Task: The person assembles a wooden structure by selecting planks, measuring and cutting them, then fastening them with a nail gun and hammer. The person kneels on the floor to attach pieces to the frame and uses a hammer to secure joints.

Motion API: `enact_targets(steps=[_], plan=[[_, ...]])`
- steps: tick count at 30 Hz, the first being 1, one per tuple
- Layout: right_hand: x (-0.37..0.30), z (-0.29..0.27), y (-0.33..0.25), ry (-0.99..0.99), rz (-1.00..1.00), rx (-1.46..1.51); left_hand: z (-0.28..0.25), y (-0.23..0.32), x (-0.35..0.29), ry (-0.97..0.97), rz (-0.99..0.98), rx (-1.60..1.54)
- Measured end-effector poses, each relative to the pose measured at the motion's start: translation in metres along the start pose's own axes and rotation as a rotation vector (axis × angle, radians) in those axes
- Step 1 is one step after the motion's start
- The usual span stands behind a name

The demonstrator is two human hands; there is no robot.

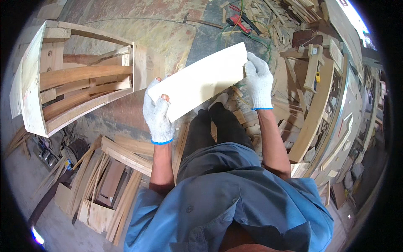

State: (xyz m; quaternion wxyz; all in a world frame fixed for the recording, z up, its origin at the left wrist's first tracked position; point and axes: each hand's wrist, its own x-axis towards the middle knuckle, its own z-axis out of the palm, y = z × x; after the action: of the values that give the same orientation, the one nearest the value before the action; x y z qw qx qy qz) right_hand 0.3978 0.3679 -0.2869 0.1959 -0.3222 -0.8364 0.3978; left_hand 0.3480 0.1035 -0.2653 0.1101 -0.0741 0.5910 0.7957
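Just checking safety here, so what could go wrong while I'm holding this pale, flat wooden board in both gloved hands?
First, the white knit glove on your left hand leaves the thumb tip bare, so the pale, flat wooden board might give it a splinter. Second, light-brown wooden offcuts lie loose near your feet and could trip you if you step sideways.

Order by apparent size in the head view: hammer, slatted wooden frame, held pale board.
1. Slatted wooden frame
2. Pale board, though being held up nearer makes it look bigger
3. Hammer
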Motion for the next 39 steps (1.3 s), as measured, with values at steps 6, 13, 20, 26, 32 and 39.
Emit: enact_targets(steps=[6,13,20,26,32,39], plan=[[-0.006,0.006,-0.004,-0.028,-0.095,-0.203,0.001,-0.001,-0.002,-0.032,0.076,0.165],[-0.002,0.008,0.015,-0.116,0.014,-0.066,0.013,0.018,-0.002,-0.042,0.010,0.141],[-0.004,0.012,0.015,-0.166,0.063,-0.011,0.005,0.014,-0.002,-0.035,0.139,0.278],[-0.010,0.020,0.015,-0.169,0.079,0.021,-0.003,0.006,0.002,-0.053,0.336,0.439],[-0.004,0.021,0.011,-0.151,0.080,0.120,-0.003,0.014,-0.002,-0.023,0.268,0.487],[-0.012,0.019,-0.006,-0.038,0.130,0.217,0.004,0.017,-0.004,0.088,0.202,0.288]])
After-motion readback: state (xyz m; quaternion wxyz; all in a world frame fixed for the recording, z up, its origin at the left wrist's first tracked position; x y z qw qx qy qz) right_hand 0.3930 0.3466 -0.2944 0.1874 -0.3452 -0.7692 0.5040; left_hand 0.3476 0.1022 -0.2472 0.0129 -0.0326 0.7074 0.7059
